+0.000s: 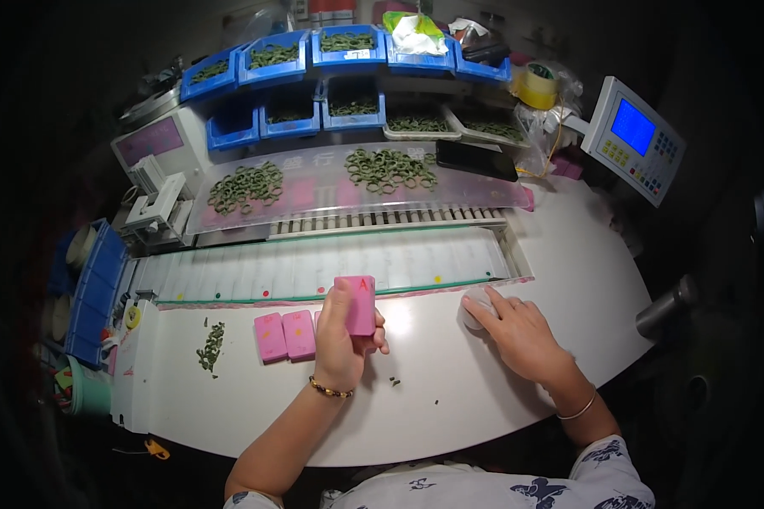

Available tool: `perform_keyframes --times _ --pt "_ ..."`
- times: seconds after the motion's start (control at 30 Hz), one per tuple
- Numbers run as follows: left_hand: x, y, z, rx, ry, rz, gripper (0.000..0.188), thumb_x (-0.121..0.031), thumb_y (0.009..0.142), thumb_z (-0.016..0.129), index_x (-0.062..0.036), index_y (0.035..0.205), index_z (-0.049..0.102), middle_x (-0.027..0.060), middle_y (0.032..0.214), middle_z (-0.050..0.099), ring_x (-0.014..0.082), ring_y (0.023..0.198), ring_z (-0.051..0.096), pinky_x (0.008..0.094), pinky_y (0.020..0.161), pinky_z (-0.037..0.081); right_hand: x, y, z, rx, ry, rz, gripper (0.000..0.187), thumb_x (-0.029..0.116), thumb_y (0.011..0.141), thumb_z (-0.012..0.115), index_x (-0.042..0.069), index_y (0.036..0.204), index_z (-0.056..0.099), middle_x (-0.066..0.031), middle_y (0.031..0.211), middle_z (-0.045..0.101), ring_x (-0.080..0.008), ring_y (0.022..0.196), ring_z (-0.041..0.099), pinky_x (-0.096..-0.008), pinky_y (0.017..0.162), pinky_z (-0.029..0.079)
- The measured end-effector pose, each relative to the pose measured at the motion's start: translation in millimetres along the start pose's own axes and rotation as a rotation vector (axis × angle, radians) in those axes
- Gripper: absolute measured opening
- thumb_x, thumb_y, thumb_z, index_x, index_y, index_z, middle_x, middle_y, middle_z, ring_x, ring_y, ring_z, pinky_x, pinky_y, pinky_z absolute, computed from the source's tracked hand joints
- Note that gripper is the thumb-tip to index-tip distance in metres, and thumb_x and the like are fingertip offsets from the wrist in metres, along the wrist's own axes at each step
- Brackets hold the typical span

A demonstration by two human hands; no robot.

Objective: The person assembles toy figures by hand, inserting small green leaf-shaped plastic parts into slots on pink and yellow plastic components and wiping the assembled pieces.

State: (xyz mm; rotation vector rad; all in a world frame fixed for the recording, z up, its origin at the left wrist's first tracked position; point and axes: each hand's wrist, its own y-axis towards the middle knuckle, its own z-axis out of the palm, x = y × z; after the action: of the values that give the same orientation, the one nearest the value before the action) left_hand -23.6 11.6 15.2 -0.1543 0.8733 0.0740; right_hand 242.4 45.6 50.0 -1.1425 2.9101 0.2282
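Upright in my left hand (pixel 339 349) is a pink rectangular block (pixel 362 307) with a red mark near its top; my thumb and fingers close round it. On the table just beyond that hand lie two more pink blocks (pixel 283 337), side by side, with part of another showing behind my fingers. My right hand (pixel 520 331) rests over a small white rounded object (pixel 477 312) on the right of the table, its fingers curled on it. What that object is, I cannot make out. Small dark green pieces (pixel 210 348) lie scattered left of the blocks.
A long white tray (pixel 382 259) with a green edge spans the table. Beyond it, green rings (pixel 389 168) lie in two heaps on a translucent sheet, below blue bins (pixel 272 61). A keypad display (pixel 632 136) stands right, a black phone (pixel 477 159) at the back.
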Motion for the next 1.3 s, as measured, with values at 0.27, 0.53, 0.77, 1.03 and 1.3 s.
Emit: perform_keyframes --times 0.27,0.53,0.77,1.03,1.3 --pt "22 -10 6 0.044 0.316 0.304 0.038 -0.038 0.102 0.049 -0.0045 0.118 0.054 0.0074 0.099 0.064 0.0135 0.087 0.064 0.0282 0.078 0.053 49 52 -9 -0.326 0.764 -0.178 0.048 0.016 0.084 0.072 0.003 0.127 0.055 -0.0167 0.120 0.061 -0.0304 0.103 0.060 -0.0380 0.083 0.047" --pt "8 -22 5 0.121 0.416 0.388 0.034 -0.024 0.096 0.063 -0.0028 0.120 0.053 0.0057 0.111 0.059 0.0119 0.098 0.058 0.0288 0.086 0.049 64 67 7 -0.381 1.183 -0.099 0.020 0.007 0.083 0.072 0.005 0.101 0.063 -0.0043 0.097 0.063 -0.0132 0.084 0.059 -0.0265 0.067 0.046" --pt "-3 -22 -2 -0.034 1.175 0.950 0.042 -0.007 0.078 0.077 -0.0036 0.108 0.048 0.0147 0.116 0.048 0.0257 0.105 0.052 0.0359 0.090 0.044 66 75 3 -0.480 1.067 -0.051 0.018 0.008 0.081 0.074 0.003 0.092 0.061 -0.0065 0.085 0.061 -0.0127 0.069 0.058 -0.0244 0.053 0.045" --pt "-17 -5 -13 -0.003 1.114 0.677 0.040 -0.010 0.073 0.074 -0.0023 0.105 0.051 0.0132 0.105 0.050 0.0272 0.095 0.056 0.0357 0.079 0.050 73 95 17 -0.216 1.368 0.040 0.039 0.018 0.084 0.075 0.003 0.113 0.054 -0.0047 0.099 0.064 -0.0118 0.087 0.063 -0.0239 0.067 0.049" --pt "-72 59 -138 -0.458 1.626 0.588 0.032 -0.023 0.073 0.077 -0.0034 0.096 0.066 0.0145 0.099 0.063 0.0320 0.095 0.060 0.0415 0.088 0.048 72 101 49 0.046 0.929 -0.157 0.086 0.029 0.075 0.079 0.001 0.143 0.036 -0.0219 0.141 0.043 -0.0371 0.131 0.039 -0.0450 0.110 0.032"
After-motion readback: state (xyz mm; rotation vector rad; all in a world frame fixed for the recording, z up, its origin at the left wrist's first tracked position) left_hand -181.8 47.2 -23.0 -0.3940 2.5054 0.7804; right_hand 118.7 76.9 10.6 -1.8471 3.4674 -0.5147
